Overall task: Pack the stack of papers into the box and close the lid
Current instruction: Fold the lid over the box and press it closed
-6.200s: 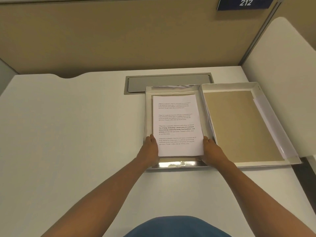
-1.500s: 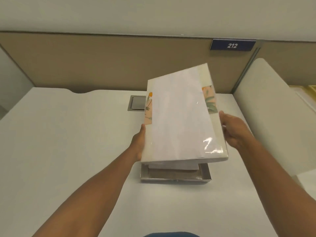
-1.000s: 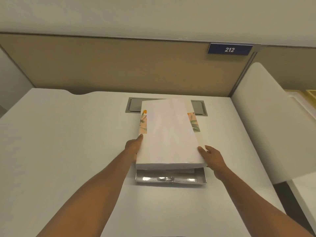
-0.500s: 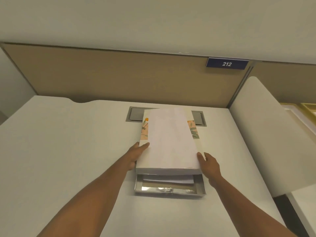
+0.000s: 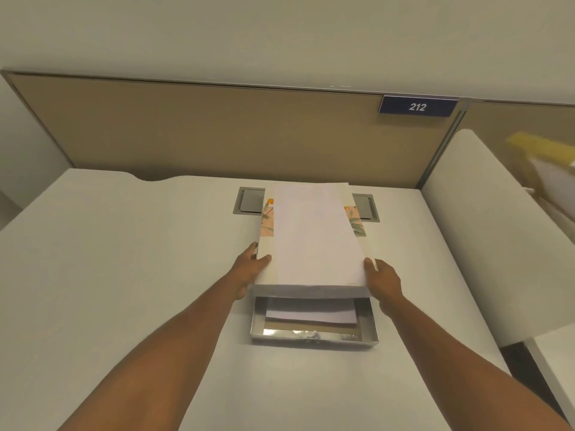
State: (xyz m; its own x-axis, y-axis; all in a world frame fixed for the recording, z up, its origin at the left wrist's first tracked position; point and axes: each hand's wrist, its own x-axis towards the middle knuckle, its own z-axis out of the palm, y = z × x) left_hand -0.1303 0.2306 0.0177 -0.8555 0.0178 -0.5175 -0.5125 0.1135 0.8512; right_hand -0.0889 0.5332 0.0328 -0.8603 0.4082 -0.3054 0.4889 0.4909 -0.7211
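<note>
A shallow silver box [image 5: 314, 337] lies on the white desk, its near end uncovered. The stack of papers [image 5: 311, 315] rests inside it, only its near edge showing. A white lid [image 5: 311, 241] with floral side strips hovers over the box, its far part covering most of the box and its near edge raised a little above the rim. My left hand [image 5: 250, 267] grips the lid's left edge near the front corner. My right hand [image 5: 381, 279] holds the lid's right edge near its front corner.
A grey cable hatch [image 5: 249, 202] is set into the white desk [image 5: 124, 275] behind the box. A tan partition [image 5: 217, 132] with a blue "212" sign [image 5: 417, 106] closes the back. A white side panel [image 5: 497, 231] stands to the right.
The papers were laid in the box, then the lid was brought over from the right. In the last second it has come lower and flatter over the box, both hands still on its sides.
</note>
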